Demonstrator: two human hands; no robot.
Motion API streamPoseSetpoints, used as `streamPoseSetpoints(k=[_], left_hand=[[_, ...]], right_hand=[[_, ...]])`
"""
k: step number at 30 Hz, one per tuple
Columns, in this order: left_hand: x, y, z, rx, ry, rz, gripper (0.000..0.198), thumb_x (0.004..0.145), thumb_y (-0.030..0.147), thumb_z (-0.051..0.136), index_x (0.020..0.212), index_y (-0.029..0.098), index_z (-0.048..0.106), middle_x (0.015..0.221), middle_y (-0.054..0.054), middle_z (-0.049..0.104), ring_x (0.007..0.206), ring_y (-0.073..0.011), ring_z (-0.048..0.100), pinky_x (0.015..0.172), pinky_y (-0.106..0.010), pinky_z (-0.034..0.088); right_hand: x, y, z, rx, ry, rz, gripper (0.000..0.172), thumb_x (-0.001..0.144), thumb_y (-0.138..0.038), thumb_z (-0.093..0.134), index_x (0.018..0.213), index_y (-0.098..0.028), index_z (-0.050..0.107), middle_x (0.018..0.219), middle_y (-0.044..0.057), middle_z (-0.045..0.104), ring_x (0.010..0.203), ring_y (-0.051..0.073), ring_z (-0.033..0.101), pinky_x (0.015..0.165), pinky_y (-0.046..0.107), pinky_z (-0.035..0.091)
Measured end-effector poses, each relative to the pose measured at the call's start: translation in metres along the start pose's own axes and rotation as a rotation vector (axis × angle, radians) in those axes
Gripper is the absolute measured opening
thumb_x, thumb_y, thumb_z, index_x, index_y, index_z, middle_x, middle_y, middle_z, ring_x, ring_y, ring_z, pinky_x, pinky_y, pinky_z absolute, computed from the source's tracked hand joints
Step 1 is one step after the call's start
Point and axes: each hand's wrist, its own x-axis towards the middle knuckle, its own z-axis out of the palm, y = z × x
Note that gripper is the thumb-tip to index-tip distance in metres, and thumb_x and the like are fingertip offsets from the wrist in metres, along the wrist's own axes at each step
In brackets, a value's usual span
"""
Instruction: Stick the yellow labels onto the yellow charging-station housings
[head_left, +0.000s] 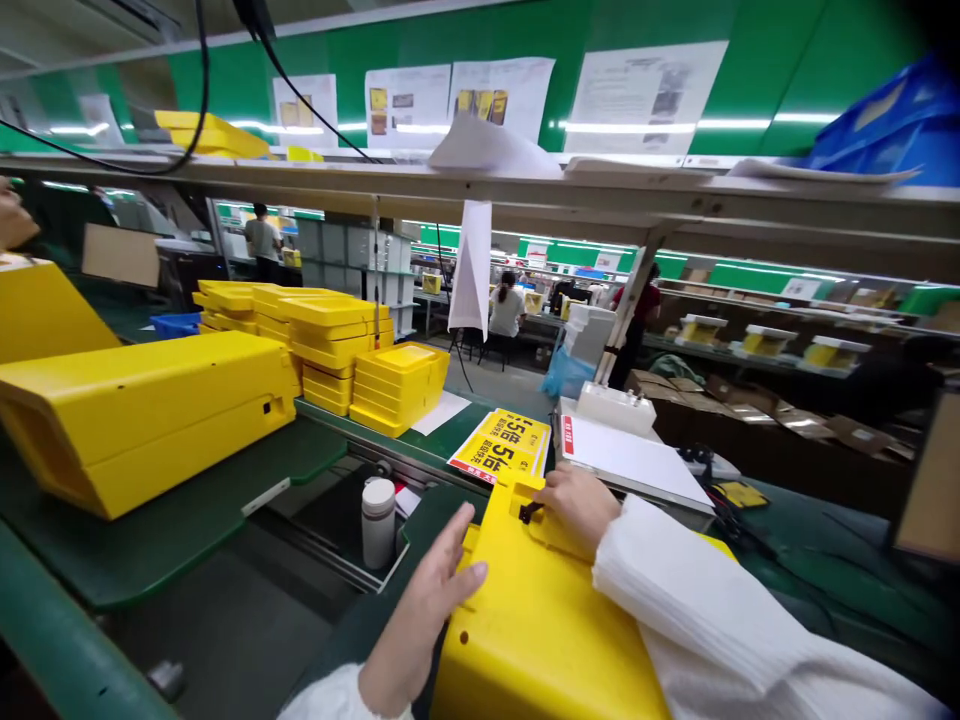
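Note:
A large yellow plastic housing point(532, 620) lies in front of me on the green bench. My left hand point(431, 600) rests flat against its left side, fingers stretched out. My right hand point(574, 505) lies on its far end with the fingers curled over the top edge, beside a small black part point(529, 512) that sticks out of the housing. White sleeves cover both forearms. A stack of yellow printed labels point(499, 450) lies just beyond the housing.
Another yellow housing point(150, 415) sits on the green conveyor at left. Stacks of yellow trays point(330, 345) stand behind it. A white canister point(378, 522) stands in a recess. White sheets point(637, 458) lie right of the labels. People work at far benches.

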Motion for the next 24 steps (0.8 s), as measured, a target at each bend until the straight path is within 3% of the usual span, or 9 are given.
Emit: streamPoseSetpoints(k=[3, 10, 14, 17, 19, 21, 22, 24], left_hand=[[0.002, -0.009, 0.000, -0.195, -0.111, -0.221, 0.090, 0.066, 0.026, 0.067, 0.140, 0.020, 0.016, 0.142, -0.012, 0.035, 0.130, -0.0312, 0.031, 0.101, -0.042, 0.034], [0.002, -0.014, 0.000, -0.269, -0.126, -0.245, 0.098, 0.063, 0.021, 0.066, 0.142, 0.019, 0.009, 0.141, -0.009, 0.037, 0.127, -0.0315, 0.035, 0.098, -0.038, 0.036], [0.001, -0.016, -0.003, -0.239, -0.138, -0.223, 0.091, 0.063, 0.018, 0.064, 0.141, 0.021, 0.016, 0.141, -0.008, 0.037, 0.126, -0.0308, 0.036, 0.095, -0.038, 0.038], [0.013, -0.018, -0.012, -0.191, -0.172, -0.147, 0.075, 0.065, 0.018, 0.062, 0.134, 0.023, 0.033, 0.137, -0.008, 0.042, 0.124, -0.0297, 0.039, 0.096, -0.039, 0.037], [0.035, -0.020, -0.022, -0.088, -0.135, -0.067, 0.054, 0.071, 0.026, 0.060, 0.123, 0.021, 0.045, 0.133, -0.009, 0.047, 0.123, -0.0287, 0.040, 0.100, -0.040, 0.033], [0.064, -0.021, -0.033, 0.010, -0.079, -0.013, 0.042, 0.076, 0.034, 0.057, 0.115, 0.020, 0.052, 0.132, -0.010, 0.047, 0.127, -0.0270, 0.036, 0.105, -0.041, 0.025], [0.080, -0.022, -0.038, 0.037, -0.068, -0.003, 0.041, 0.077, 0.036, 0.058, 0.114, 0.020, 0.053, 0.133, -0.010, 0.046, 0.129, -0.0259, 0.033, 0.107, -0.041, 0.021], [0.108, -0.026, -0.040, 0.035, -0.106, -0.021, 0.043, 0.075, 0.037, 0.061, 0.114, 0.020, 0.054, 0.134, -0.009, 0.046, 0.130, -0.0255, 0.031, 0.107, -0.040, 0.022]], right_hand=[[0.006, -0.004, -0.005, -0.075, -0.081, -0.062, 0.023, 0.085, -0.014, 0.048, 0.092, -0.017, 0.070, 0.087, 0.010, 0.066, 0.091, 0.025, 0.056, 0.071, 0.032, 0.042], [0.028, -0.011, -0.007, -0.184, -0.202, -0.257, 0.018, 0.079, -0.017, 0.055, 0.082, -0.013, 0.072, 0.083, 0.014, 0.067, 0.086, 0.028, 0.057, 0.064, 0.034, 0.043], [0.044, -0.006, 0.000, -0.145, -0.207, -0.321, 0.017, 0.076, -0.016, 0.059, 0.087, -0.018, 0.072, 0.085, 0.010, 0.068, 0.085, 0.024, 0.060, 0.064, 0.030, 0.045], [0.037, -0.006, -0.007, -0.101, -0.176, -0.330, 0.020, 0.079, -0.017, 0.059, 0.095, -0.020, 0.070, 0.092, 0.008, 0.068, 0.088, 0.021, 0.061, 0.073, 0.029, 0.047], [0.007, -0.008, -0.014, -0.068, -0.052, -0.278, 0.026, 0.085, -0.016, 0.050, 0.106, -0.021, 0.066, 0.110, 0.011, 0.063, 0.101, 0.023, 0.058, 0.085, 0.036, 0.045], [-0.050, -0.005, -0.014, 0.050, 0.227, -0.134, 0.033, 0.089, -0.017, 0.043, 0.117, -0.024, 0.058, 0.127, 0.011, 0.052, 0.114, 0.025, 0.049, 0.094, 0.044, 0.040], [-0.087, -0.003, -0.008, 0.165, 0.422, -0.018, 0.034, 0.089, -0.024, 0.042, 0.121, -0.027, 0.055, 0.128, 0.009, 0.052, 0.114, 0.026, 0.049, 0.093, 0.045, 0.041], [-0.168, 0.002, 0.018, 0.459, 0.686, 0.338, 0.037, 0.086, -0.040, 0.044, 0.121, -0.032, 0.053, 0.122, 0.008, 0.056, 0.112, 0.029, 0.051, 0.093, 0.049, 0.041]])
